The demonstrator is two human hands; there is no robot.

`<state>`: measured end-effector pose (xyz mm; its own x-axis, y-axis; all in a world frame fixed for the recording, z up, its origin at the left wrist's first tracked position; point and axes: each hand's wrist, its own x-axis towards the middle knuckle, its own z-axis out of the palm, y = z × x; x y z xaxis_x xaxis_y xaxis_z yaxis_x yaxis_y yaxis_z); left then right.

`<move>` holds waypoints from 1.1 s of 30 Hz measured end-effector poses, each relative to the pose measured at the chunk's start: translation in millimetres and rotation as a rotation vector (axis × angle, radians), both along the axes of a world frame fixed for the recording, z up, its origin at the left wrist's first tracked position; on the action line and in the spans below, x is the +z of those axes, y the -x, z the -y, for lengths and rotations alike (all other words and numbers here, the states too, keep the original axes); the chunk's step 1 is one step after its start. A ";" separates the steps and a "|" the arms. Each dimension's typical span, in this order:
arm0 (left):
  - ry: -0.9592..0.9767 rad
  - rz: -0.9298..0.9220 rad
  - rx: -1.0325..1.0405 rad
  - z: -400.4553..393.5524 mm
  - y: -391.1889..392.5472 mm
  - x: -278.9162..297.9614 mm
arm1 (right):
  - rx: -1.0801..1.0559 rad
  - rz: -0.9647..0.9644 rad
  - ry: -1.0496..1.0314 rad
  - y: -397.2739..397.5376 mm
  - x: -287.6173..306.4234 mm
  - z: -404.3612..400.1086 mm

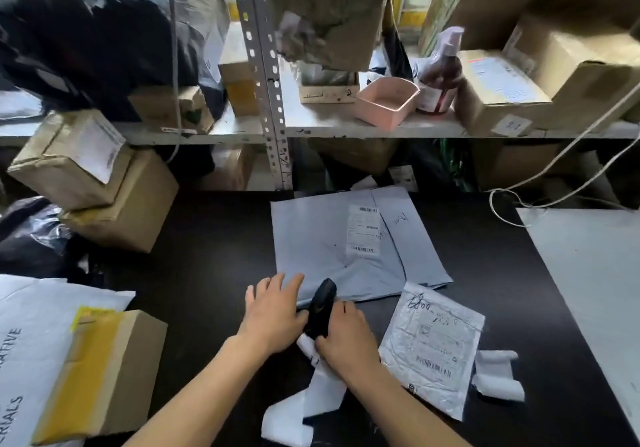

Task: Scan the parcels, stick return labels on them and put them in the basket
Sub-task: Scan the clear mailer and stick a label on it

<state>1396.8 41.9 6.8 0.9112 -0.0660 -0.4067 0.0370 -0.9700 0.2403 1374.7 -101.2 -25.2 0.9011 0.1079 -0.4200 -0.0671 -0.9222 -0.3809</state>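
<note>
Head view. A black handheld scanner (320,308) is gripped by the right hand (348,341), its head aimed toward twelve o'clock at the large grey mailer (322,249) lying flat on the dark table (207,256). Something white, apparently a paper strip (313,387), appears to be pinned under the same hand and trails off toward six o'clock. The left hand (273,311) is laid with fingers straight and relaxed on the near edge of the grey mailer, holding nothing; the thumb lies against the scanner's side.

The shipping label (363,230) on that mailer sits at one o'clock from the scanner, well apart from it. A smaller white parcel (433,346) lies at three o'clock from the right hand, just beside it, its barcode facing up. A curled scrap of white backing paper (497,374) lies at its four o'clock corner.

The step in hand is judged to be scanning. The next move would call for the scanner head to be raised and angled at a barcode on the mailer's label while the mailer is kept flat. No basket for finished parcels can be identified with certainty; only a pink tub (386,104) is seen on the shelf at twelve o'clock.
</note>
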 end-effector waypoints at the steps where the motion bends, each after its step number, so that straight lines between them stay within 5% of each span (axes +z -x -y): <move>1: 0.014 -0.002 -0.012 1.8 -4.8 -4.9 | -0.029 -0.003 -0.022 0.1 -2.1 0.6; 15: 0.187 0.025 -0.377 145.8 2.3 -34.6 | -0.594 0.024 0.005 94.3 23.4 135.8; 20: 0.128 0.029 -0.287 188.9 19.8 -45.1 | -0.690 0.035 0.023 132.0 21.0 167.6; 33: 0.717 -0.056 0.212 165.8 32.7 -26.9 | -0.671 0.070 -0.199 160.8 33.8 181.6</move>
<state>1364.0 -123.9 -20.1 0.9130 -0.1579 -0.3762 0.2363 -0.5471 0.8030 1213.8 -282.7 8.7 0.8240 -0.4121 -0.3889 -0.5666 -0.6020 -0.5626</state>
